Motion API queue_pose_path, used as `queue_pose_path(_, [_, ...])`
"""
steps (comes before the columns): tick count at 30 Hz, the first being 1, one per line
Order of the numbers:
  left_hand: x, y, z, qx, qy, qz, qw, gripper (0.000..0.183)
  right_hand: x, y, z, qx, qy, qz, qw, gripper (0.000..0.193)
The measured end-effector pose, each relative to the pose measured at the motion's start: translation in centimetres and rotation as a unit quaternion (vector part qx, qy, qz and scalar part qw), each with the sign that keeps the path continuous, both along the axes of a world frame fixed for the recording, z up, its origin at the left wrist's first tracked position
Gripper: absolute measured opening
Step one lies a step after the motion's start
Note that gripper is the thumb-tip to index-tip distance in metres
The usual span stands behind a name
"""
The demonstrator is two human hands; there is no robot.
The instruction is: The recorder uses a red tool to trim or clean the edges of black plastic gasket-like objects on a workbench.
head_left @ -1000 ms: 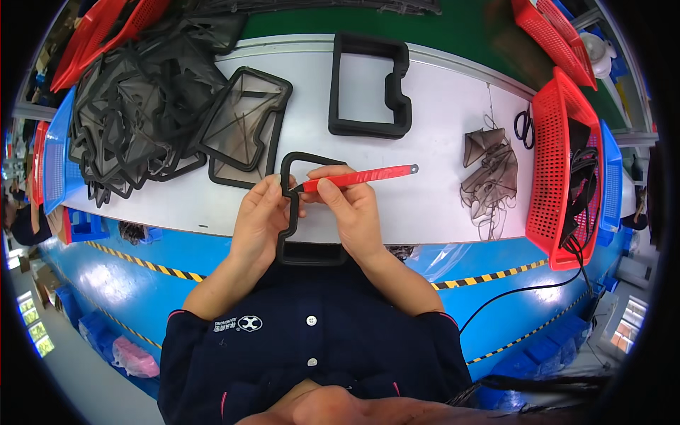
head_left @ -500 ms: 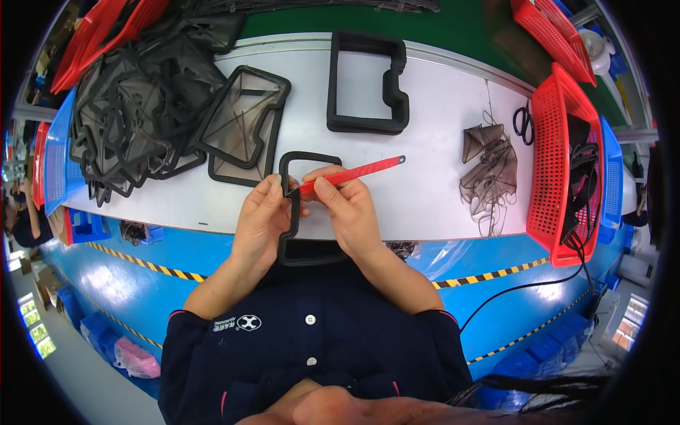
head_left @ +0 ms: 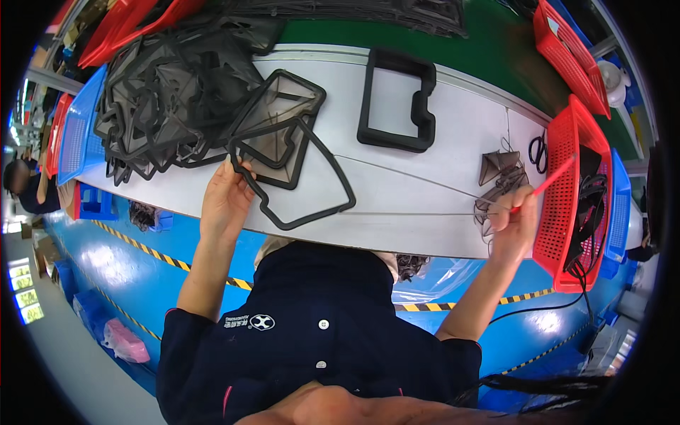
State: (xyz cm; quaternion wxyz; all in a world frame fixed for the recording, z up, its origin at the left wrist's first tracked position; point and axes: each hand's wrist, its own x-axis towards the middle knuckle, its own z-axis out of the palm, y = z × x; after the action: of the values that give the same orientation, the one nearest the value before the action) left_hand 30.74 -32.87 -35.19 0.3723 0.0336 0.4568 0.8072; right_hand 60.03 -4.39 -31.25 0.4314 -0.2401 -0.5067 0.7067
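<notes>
My left hand [head_left: 228,190] pinches the upper left side of a black, gasket-like frame [head_left: 343,177], held open-centred over the front of the table. Off to the right, my right hand [head_left: 516,221] is closed round a slim red craft knife [head_left: 552,177], its end pointing up and right; the hand is slightly blurred. Two thin strands [head_left: 418,214] stretch taut from the frame towards my right hand. Just behind that hand lies a crumpled heap of grey see-through film scraps [head_left: 496,170]. Beneath the held frame rest similar frames [head_left: 312,95] with grey film across them.
A large pile of filmed black frames [head_left: 170,106] covers the table's left. A stack of bare black frames [head_left: 365,106] stands at the back middle. Black-handled scissors [head_left: 538,154] lie beside a red perforated basket [head_left: 559,205] holding black cords. A blue basket [head_left: 78,142] borders the pile.
My right hand has swung far right with the craft knife, strands trailing from the frame. My left hand has moved left; the frame is now turned and spread over the filmed frames.
</notes>
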Motion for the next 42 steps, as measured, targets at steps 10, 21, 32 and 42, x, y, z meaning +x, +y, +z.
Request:
queue_pose_path(10, [-0.1,-0.5,0.1,-0.057,0.039,0.009,0.998,0.027,7.4,6.1,-4.8,0.26,-0.409,-0.279,0.829,0.023])
queue_pose_path(21, [1.2,1.7,2.3,-0.097,0.147,0.004,0.984,0.022,-4.5,-5.0,0.4,0.372,-0.175,-0.24,0.879,0.015])
queue_pose_path(32, [2.3,3.5,2.7,-0.065,0.429,0.117,0.893,0.043,-15.1,-14.9,1.5,0.016,-0.122,0.376,0.918,0.024])
queue_pose_path(42, [2.4,10.0,6.5,-0.188,0.263,-0.299,0.898,0.04,-11.8,-2.7,6.0,0.001,-0.17,0.274,0.947,0.026])
